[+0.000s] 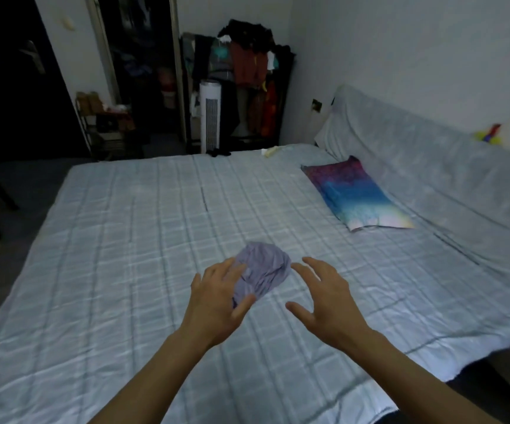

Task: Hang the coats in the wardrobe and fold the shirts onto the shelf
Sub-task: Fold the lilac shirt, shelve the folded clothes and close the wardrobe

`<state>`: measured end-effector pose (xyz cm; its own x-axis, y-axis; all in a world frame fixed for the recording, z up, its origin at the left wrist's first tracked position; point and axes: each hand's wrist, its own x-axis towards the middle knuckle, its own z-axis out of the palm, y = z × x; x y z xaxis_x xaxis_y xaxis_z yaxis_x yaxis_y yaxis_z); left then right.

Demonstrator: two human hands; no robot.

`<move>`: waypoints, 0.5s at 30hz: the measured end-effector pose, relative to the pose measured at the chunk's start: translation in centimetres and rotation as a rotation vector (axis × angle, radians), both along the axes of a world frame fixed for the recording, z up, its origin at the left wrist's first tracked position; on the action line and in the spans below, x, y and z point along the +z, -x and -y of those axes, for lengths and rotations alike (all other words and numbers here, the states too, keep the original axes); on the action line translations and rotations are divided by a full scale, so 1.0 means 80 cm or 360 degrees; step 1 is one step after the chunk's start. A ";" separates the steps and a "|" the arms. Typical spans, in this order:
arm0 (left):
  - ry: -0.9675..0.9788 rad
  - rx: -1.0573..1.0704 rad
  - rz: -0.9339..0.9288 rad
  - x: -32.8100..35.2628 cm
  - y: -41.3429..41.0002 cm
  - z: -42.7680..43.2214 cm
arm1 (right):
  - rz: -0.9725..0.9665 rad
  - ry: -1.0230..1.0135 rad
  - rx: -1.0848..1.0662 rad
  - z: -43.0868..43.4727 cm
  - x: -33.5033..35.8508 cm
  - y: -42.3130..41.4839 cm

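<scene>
Crumpled lilac shirt [266,270] lies on the checked bed cover [109,240], toward its near middle. The left hand [217,301] is over the shirt's near left edge, fingers spread wide; I cannot tell whether they touch it. The right hand [324,301], fingers splayed, holds nothing just right of it.

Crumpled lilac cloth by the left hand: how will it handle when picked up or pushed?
Probably floppy: the lilac cloth is bunched in soft folds, so it should sag from any grip point. Likely light: the fabric looks thin and the bundle is small. Pushed across the bedspread, it would probably bunch further rather than slide or roll.
</scene>
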<state>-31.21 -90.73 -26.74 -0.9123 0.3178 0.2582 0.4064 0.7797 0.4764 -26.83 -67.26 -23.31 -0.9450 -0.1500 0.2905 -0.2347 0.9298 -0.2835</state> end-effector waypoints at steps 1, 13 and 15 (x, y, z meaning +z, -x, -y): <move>-0.0002 0.0003 0.0007 -0.003 0.013 -0.001 | -0.0018 0.0000 0.0011 0.002 0.002 0.012; 0.0130 0.0046 0.0165 -0.047 0.112 -0.065 | 0.0116 0.0272 -0.0060 -0.084 -0.065 0.124; 0.0180 0.0107 0.0207 -0.060 0.127 -0.077 | 0.0163 0.0277 -0.0004 -0.102 -0.080 0.151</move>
<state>-41.33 -84.56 -31.54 -0.9559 0.2754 0.1024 0.2922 0.8546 0.4293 -38.90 -59.11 -29.74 -0.9714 -0.1035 0.2139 -0.1940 0.8651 -0.4626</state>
